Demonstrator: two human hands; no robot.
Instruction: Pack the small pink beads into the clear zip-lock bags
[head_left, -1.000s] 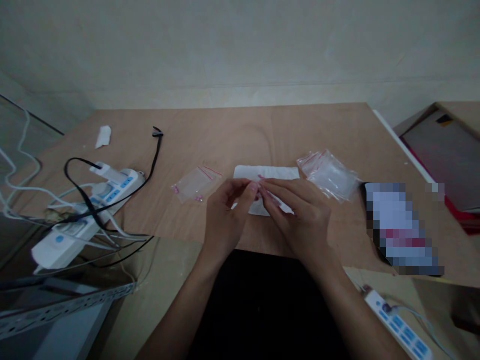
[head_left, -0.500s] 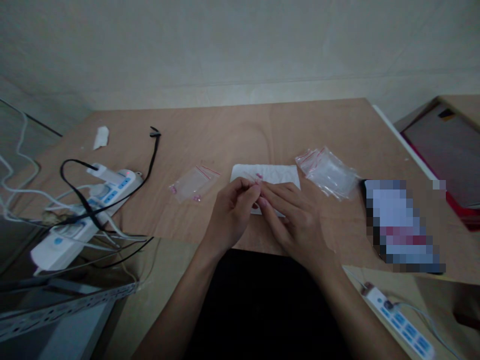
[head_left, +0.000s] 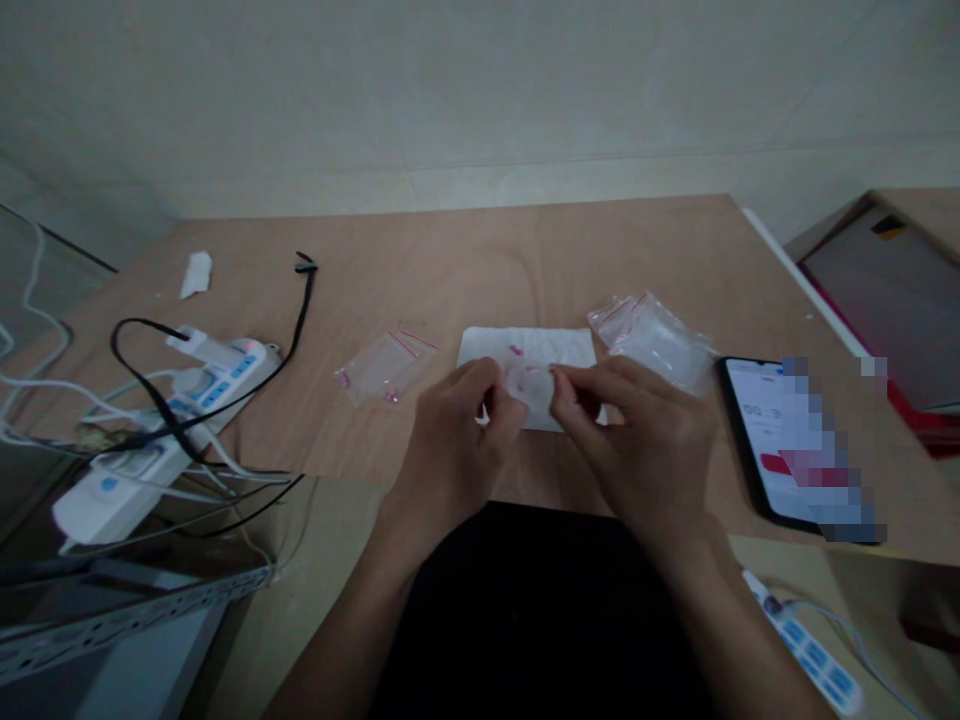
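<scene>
- The clear bag (head_left: 531, 386) sits between your two hands, above the white sheet (head_left: 551, 342); its outline is faint, and you can't make out from here whether anything is inside.
- Your left hand (head_left: 459, 435) has thumb and forefinger drawn together on the bag's left side, the other fingers curled in.
- Your right hand (head_left: 643, 435) pinches the bag's right edge between thumb and forefinger, level with your left fingertips.
- A small pink piece (head_left: 516, 350) lies on the white sheet, just beyond the bag and your left fingertips.
- Off to the left of your left hand, well clear of it, a flat bag (head_left: 386, 368) with a red-lined top rests on the table (head_left: 465, 265), pink bits at its near edge.
- Beyond your right hand lies a stack of clear bags (head_left: 656, 345), with the phone (head_left: 765, 440) farther right.
- Half a second ago your fingertips met over the sheet; now they stand apart, with the bag showing in the gap.
- The flat bag and the stack lie as they did.
</scene>
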